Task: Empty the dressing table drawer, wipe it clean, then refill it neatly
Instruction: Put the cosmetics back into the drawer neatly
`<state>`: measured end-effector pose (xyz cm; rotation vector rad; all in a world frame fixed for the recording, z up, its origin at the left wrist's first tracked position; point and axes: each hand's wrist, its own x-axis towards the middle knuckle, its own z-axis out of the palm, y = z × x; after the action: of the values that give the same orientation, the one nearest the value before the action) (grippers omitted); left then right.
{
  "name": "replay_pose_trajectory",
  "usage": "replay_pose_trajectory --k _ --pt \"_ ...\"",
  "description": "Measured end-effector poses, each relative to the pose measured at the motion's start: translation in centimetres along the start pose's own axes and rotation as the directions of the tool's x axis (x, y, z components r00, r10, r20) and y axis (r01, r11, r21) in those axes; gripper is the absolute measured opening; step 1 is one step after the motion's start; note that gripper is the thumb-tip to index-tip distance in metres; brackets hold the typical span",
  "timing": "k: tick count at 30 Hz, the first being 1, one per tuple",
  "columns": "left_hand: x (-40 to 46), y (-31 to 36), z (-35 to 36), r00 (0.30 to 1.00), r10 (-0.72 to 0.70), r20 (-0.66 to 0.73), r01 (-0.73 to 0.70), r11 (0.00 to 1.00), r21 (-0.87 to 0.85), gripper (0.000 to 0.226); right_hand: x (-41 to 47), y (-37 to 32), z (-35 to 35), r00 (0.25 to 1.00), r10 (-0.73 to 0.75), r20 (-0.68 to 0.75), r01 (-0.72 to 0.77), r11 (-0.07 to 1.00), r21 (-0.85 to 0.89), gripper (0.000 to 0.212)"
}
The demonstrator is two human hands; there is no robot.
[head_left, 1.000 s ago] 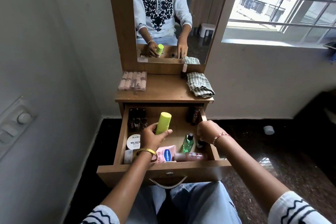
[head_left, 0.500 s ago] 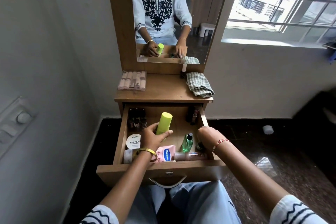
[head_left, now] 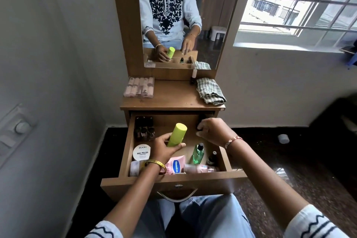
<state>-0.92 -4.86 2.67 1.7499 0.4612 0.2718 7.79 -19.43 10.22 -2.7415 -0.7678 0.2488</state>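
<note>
The wooden drawer [head_left: 173, 181] of the dressing table stands pulled out over my knees. My left hand [head_left: 166, 149] grips a lime-green bottle [head_left: 176, 134], tilted, above the drawer's middle. My right hand [head_left: 214, 131] reaches into the back right corner, and its fingertips close on a small dark bottle [head_left: 199, 126] that is mostly hidden. Inside lie a white nail polish tub [head_left: 142, 152], a pink Vaseline tube [head_left: 176, 166], a clear green bottle [head_left: 198, 153], a pink bottle on its side [head_left: 201, 169], a small dark vial [head_left: 212, 158] and dark nail polish bottles [head_left: 144, 128] at the back left.
On the table top [head_left: 172, 96] sit a clear case of pink tubes [head_left: 139, 87] at the left and a folded checked cloth [head_left: 210, 91] at the right. A mirror [head_left: 179, 15] rises behind. A wall stands close on the left; dark floor lies to the right.
My right hand has moved from the drawer's right side, near the green bottle, up to the back right corner. My left hand has kept the lime-green bottle almost still.
</note>
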Motion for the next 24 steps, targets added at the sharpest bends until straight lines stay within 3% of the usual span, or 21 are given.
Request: replay_pose_trajectory --k 4,8,12,15,18,24 --pt "0.0 -0.2 0.3 0.998 0.021 0.061 -0.019 0.999 -0.032 0.038 0.3 -2.8 0.1 0.998 -0.061 0.015 0.056 0.972 0.228 0.047" --pt "-0.1 -0.1 0.6 0.995 0.042 0.095 -0.035 0.996 -0.08 0.036 0.1 -3.8 0.4 0.993 -0.119 -0.003 0.118 0.982 0.147 0.032" --pt "0.1 -0.2 0.6 0.993 0.093 0.076 -0.085 0.991 -0.099 0.04 0.0 -2.9 -0.7 0.997 -0.041 -0.063 0.058 0.952 0.3 0.025" --pt "0.6 -0.8 0.4 0.998 0.053 0.015 -0.052 0.997 -0.055 0.044 0.3 -1.0 -1.9 0.984 0.047 -0.169 0.002 0.961 0.275 0.026" --pt "1.0 -1.3 0.4 0.997 0.02 -0.072 -0.023 0.999 -0.03 0.027 0.2 1.2 -2.3 0.96 0.146 -0.24 -0.103 0.978 0.18 0.028" --pt "1.4 -1.7 0.4 0.995 0.006 -0.103 -0.007 1.0 -0.012 0.012 -0.2 3.1 0.4 0.967 0.22 -0.129 -0.211 0.974 0.08 0.025"
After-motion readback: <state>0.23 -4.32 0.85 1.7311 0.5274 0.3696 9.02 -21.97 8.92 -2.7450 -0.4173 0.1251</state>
